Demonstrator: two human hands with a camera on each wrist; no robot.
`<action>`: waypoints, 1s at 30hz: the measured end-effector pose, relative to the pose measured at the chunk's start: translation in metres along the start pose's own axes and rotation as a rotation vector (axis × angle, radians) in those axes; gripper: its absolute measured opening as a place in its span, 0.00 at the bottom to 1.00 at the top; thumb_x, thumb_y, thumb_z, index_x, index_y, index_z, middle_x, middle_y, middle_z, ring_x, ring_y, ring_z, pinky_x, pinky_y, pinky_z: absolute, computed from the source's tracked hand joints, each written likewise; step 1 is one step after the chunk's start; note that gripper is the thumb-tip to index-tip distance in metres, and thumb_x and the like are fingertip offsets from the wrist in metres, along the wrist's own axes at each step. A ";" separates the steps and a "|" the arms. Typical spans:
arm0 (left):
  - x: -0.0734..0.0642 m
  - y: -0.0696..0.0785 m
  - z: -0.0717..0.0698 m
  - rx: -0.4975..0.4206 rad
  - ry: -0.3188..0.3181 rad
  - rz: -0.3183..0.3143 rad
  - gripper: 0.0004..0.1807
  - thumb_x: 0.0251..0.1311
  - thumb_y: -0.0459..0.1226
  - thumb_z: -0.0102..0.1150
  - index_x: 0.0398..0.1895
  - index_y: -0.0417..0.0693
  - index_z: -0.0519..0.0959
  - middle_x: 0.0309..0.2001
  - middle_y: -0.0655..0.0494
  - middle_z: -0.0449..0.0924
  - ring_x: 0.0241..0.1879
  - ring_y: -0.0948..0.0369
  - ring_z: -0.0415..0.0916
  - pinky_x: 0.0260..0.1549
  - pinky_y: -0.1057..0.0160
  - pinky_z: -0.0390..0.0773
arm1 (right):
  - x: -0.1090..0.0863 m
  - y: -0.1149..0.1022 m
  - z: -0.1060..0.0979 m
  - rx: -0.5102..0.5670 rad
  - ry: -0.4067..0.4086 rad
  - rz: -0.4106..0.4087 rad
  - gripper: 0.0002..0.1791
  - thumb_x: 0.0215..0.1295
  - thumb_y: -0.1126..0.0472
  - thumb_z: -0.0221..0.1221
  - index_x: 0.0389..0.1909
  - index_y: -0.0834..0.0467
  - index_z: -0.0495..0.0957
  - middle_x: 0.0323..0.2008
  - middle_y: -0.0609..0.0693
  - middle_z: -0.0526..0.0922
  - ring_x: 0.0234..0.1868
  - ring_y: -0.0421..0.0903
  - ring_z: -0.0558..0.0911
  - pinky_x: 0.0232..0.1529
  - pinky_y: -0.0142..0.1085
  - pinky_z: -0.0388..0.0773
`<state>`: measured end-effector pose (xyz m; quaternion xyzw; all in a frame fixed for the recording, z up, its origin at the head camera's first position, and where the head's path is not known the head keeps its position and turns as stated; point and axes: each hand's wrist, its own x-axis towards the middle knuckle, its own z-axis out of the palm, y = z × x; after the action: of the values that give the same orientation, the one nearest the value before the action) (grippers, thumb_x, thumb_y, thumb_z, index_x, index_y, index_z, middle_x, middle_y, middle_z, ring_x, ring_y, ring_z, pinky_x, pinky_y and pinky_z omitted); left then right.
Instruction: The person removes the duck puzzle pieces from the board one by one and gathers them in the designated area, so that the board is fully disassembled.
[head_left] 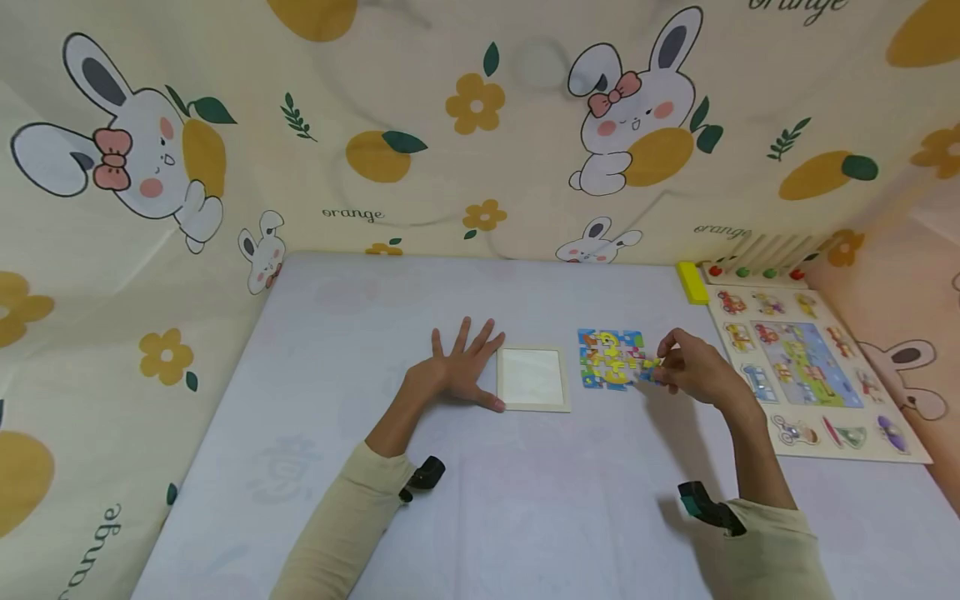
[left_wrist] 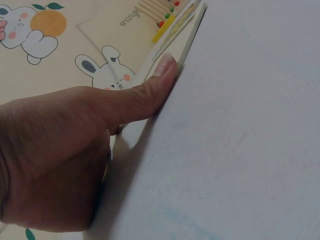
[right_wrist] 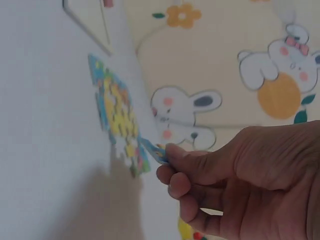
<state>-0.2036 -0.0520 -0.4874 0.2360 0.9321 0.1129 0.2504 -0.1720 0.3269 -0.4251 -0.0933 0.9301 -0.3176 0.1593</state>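
Note:
My left hand lies on the table with its fingers spread. Its thumb and forefinger touch the left side of a shallow cream puzzle frame, which has nothing inside. In the left wrist view, the thumb presses along the frame's edge. To the right of the frame lies a partly assembled jigsaw puzzle, blue with a yellow figure. Between thumb and fingertips, my right hand pinches a blue-and-yellow puzzle piece beside the puzzle's lower right side.
On the right lies a wooden picture board with several vehicle and toy shapes. Behind it are a yellow block and a wooden rack with red and green beads. A patterned cloth hangs behind the white table.

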 end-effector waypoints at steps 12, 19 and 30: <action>-0.004 0.005 -0.001 -0.003 -0.001 0.003 0.68 0.56 0.67 0.69 0.87 0.59 0.33 0.86 0.55 0.16 0.84 0.43 0.10 0.73 0.21 0.23 | 0.003 0.019 0.007 -0.117 -0.079 0.075 0.17 0.68 0.64 0.67 0.51 0.67 0.73 0.36 0.60 0.83 0.36 0.49 0.77 0.36 0.37 0.72; -0.005 0.004 -0.001 -0.029 -0.002 0.005 0.69 0.55 0.67 0.69 0.87 0.58 0.33 0.86 0.55 0.16 0.83 0.43 0.10 0.73 0.22 0.22 | 0.002 0.018 0.009 -0.156 -0.071 0.067 0.16 0.63 0.64 0.71 0.45 0.69 0.77 0.35 0.59 0.82 0.36 0.49 0.77 0.37 0.37 0.73; -0.006 0.005 -0.001 -0.051 -0.011 0.001 0.68 0.56 0.65 0.69 0.87 0.57 0.34 0.86 0.54 0.16 0.83 0.43 0.10 0.73 0.22 0.21 | 0.004 0.015 0.008 -0.162 -0.090 0.086 0.18 0.65 0.61 0.71 0.46 0.68 0.77 0.35 0.60 0.82 0.36 0.50 0.77 0.37 0.37 0.72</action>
<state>-0.1974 -0.0511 -0.4828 0.2307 0.9274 0.1353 0.2615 -0.1742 0.3328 -0.4417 -0.0798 0.9478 -0.2299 0.2063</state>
